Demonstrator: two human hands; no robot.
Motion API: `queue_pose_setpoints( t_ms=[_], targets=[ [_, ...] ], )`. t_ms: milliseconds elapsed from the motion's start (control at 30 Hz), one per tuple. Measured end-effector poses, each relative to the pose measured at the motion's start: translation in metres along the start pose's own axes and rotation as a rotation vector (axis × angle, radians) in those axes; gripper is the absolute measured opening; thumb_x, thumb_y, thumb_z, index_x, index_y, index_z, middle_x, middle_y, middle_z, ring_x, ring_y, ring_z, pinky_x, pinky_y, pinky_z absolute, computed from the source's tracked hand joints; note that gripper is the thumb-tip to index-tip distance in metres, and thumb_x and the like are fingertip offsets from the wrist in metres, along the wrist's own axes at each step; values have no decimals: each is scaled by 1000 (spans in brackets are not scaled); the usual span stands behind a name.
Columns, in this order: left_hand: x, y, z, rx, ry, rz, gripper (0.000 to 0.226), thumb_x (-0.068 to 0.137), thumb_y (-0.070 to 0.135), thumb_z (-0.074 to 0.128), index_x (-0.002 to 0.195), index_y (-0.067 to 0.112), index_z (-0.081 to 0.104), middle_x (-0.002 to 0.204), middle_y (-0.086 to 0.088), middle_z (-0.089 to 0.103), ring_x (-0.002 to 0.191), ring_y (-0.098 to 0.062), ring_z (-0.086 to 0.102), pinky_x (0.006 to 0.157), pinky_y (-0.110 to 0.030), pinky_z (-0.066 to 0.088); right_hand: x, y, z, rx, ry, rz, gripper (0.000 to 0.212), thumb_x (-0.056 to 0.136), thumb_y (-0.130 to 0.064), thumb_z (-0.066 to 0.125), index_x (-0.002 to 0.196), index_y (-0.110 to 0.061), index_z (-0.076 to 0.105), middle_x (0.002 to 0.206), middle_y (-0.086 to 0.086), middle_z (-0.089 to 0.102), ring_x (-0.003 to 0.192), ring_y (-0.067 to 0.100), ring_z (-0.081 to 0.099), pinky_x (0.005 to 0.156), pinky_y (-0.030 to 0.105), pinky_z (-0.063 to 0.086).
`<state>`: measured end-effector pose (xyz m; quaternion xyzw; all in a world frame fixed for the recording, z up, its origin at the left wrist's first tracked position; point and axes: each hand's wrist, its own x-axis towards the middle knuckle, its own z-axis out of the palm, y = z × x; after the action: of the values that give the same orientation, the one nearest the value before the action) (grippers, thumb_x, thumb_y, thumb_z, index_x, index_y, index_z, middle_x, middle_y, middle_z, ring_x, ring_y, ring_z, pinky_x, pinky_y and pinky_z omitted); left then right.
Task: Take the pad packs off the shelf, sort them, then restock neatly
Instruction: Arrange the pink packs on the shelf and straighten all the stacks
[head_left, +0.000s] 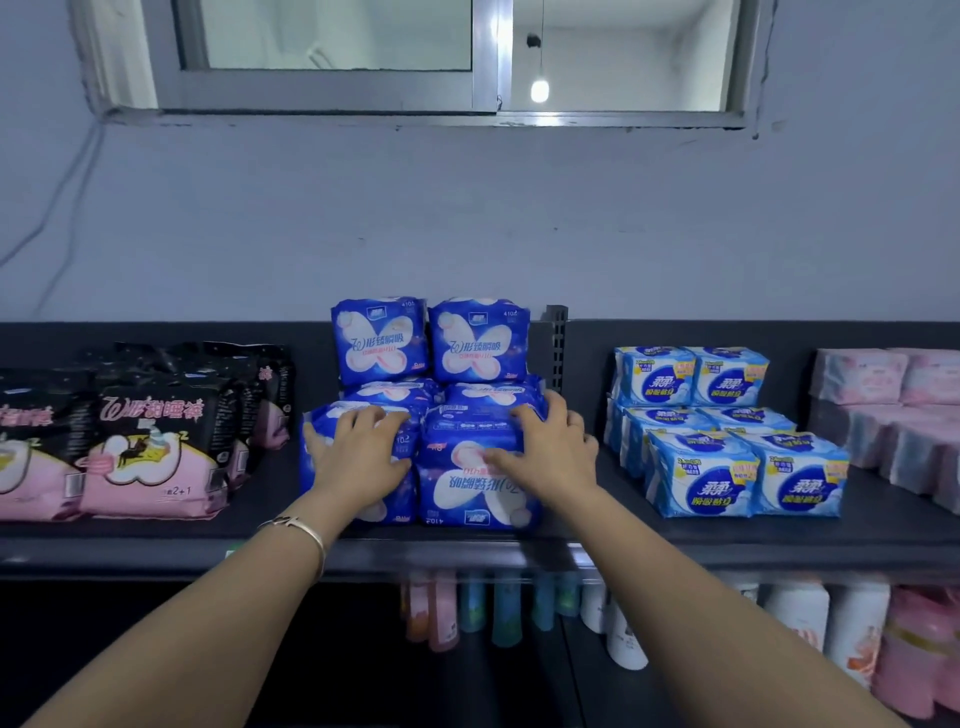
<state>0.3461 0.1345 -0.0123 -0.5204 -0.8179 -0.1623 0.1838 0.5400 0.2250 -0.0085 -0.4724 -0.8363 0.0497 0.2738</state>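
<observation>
Dark blue pad packs stand in a stack at the middle of the dark shelf. Two front packs sit at the shelf's edge: the left front pack and the right front pack, which is upside down. My left hand lies over the top of the left front pack, thumb down its left side. My right hand lies over the top of the right front pack with fingers spread. Two more dark blue packs stand upright on top at the back.
Black-and-pink packs fill the shelf's left part. Light blue packs and pale pink packs stand to the right. A perforated upright divides the shelf back. Bottles line the lower shelf. A window is above.
</observation>
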Motion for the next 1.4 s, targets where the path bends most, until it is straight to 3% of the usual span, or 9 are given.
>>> queue_pose_setpoints(
  t_ms=[100,200,300,467,733,933,1033,1200,1400],
  targets=[
    [4,-3,-9,-72,36,12,49,91,42,50,138,36,38,142,7,35,135,-17,25,112,-58,12,9,-14,-5,-2,68,-108,53,90,-56,48,135,-28,46,152,4,24,136,29,28,107,47,27],
    [15,-11,-19,-122,70,38,46,91,42,51,135,34,42,141,4,37,133,-20,28,110,-44,22,23,-32,-6,-20,56,-197,47,93,-54,44,132,-28,49,141,1,39,129,25,37,105,46,30],
    [34,-21,-29,-161,75,41,48,90,41,53,136,32,42,141,2,38,132,-22,30,105,-41,29,40,-46,-6,-21,7,-232,47,93,-52,47,134,-29,46,140,1,41,129,25,38,103,46,33],
    [82,-50,-38,-236,107,32,50,90,37,57,136,29,42,143,-3,35,130,-27,32,100,-42,36,84,-65,-8,-57,5,-208,50,92,-46,53,137,-28,42,142,3,39,129,29,37,99,45,38],
    [178,-84,-22,-279,35,77,76,82,35,68,144,35,24,153,-4,6,138,-32,8,105,-57,31,170,-95,0,-84,99,-74,62,88,-41,58,143,-30,32,150,4,27,135,33,26,101,48,39],
    [231,-78,-5,-279,-21,142,91,75,42,74,145,42,17,155,-2,-9,140,-35,-5,108,-58,27,213,-101,15,-92,113,92,69,81,-42,66,141,-41,31,155,0,9,142,35,4,104,66,25],
    [240,-76,6,-246,-34,194,84,76,40,73,143,40,22,152,-2,8,136,-35,6,105,-55,33,221,-99,28,-163,73,152,69,80,-41,68,138,-39,32,151,2,13,141,37,4,101,70,25],
    [243,-70,10,-252,84,315,69,80,32,70,138,34,33,139,-1,23,130,-29,16,87,-41,40,226,-97,31,-253,195,110,44,87,-27,59,127,-31,41,132,4,31,126,36,24,92,62,40],
    [249,-59,9,-359,172,309,55,85,28,67,133,26,40,136,-5,27,129,-27,21,91,-44,43,230,-87,25,-251,278,81,40,89,-28,59,126,-27,45,132,5,35,128,34,26,90,57,44]
  ],
)
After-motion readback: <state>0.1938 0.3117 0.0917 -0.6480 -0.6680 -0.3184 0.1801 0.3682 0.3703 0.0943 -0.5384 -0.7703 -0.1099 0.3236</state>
